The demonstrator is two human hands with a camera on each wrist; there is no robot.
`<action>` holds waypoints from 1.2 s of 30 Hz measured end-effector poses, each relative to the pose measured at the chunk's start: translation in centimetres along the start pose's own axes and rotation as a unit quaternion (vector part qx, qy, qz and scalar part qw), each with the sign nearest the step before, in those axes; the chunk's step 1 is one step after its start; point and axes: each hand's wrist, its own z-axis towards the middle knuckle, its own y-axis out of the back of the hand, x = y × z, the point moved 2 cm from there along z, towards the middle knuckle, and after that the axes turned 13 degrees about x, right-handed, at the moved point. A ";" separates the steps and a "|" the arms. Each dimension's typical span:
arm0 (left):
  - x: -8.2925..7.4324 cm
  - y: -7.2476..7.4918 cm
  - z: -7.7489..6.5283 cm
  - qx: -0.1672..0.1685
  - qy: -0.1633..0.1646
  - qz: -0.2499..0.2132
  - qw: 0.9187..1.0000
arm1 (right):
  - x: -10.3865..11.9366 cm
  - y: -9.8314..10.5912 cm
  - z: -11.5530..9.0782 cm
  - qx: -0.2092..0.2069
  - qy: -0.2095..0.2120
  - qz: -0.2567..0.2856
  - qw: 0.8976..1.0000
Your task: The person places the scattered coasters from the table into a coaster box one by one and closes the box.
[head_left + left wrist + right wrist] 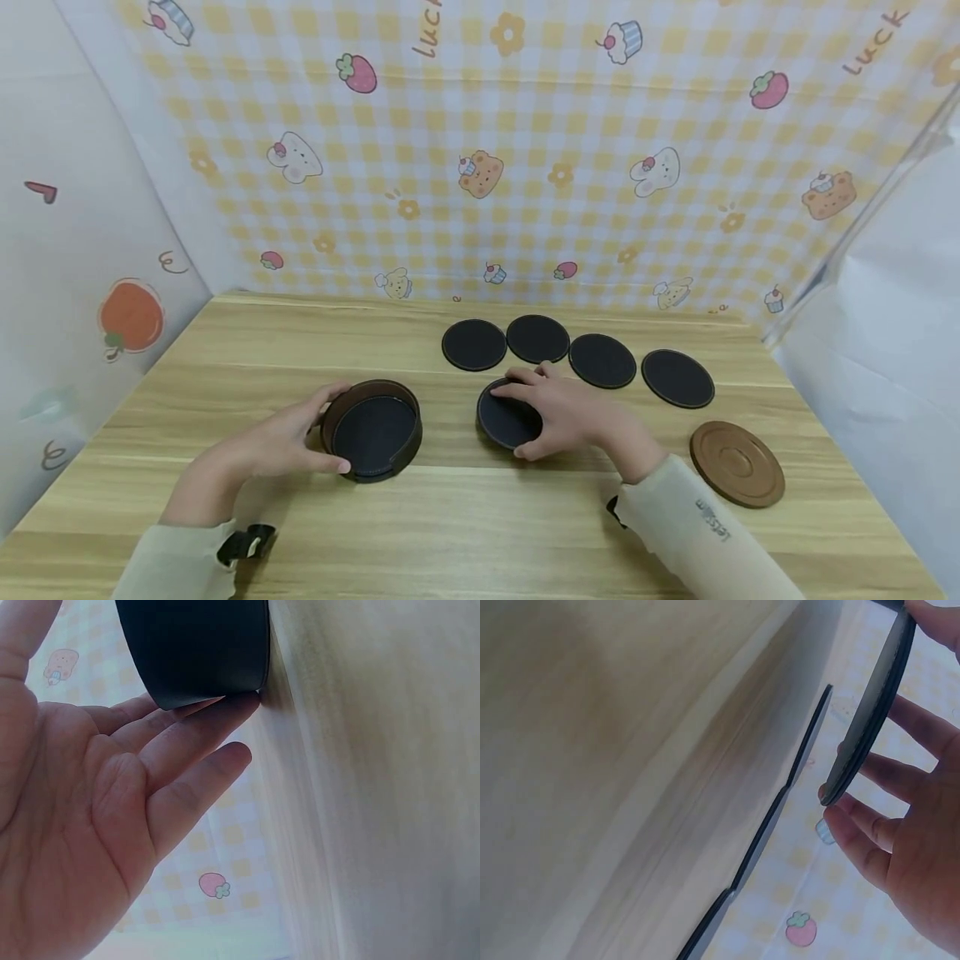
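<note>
The left hand (pixel 288 446) rests around the near-left side of a round holder (pixel 416 438), with its thumb touching the front wall and its fingers set wide apart from the thumb, along the far-left wall; the right part of the wall is free of fingers. Inside the holder, on the open side of this grasp, there is a black round surface, but I cannot tell if it is the floor or a disc lying in it. The right hand (pixel 566 412) pinches a small stack of black discs (pixel 507 422) by its rim, the thumb on the near side and the fingers on the far side, about as wide apart as the stack itself. In the right wrist view the stack looks raised off the table (pixel 487 533), with fingertips reaching under its edge. Just beyond these fingers lie four loose black discs (pixel 474 344), and to the right of the hand, beside the forearm, lies a brown grooved disc (pixel 737 464). I judge that the step in hand is picking up the stack while the left hand steadies the holder. The next move, in my opinion, calls for an even squeeze of the right fingers, so that no disc slips out.
</note>
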 end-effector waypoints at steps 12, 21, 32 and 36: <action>0.1 0.0 0.1 0.001 -0.004 0.001 1.000 | 2.5 0.3 2.3 -0.033 0.038 -0.006 0.999; 0.2 0.0 0.1 -0.001 0.003 0.006 1.000 | 4.5 1.0 3.9 -0.024 0.055 -0.015 0.998; 0.2 0.1 0.1 0.004 0.005 0.003 1.000 | 7.3 1.5 6.1 -0.039 0.090 -0.033 0.995; 0.2 0.1 0.1 0.006 0.001 0.004 1.000 | 8.1 1.5 6.8 -0.045 0.099 -0.044 0.993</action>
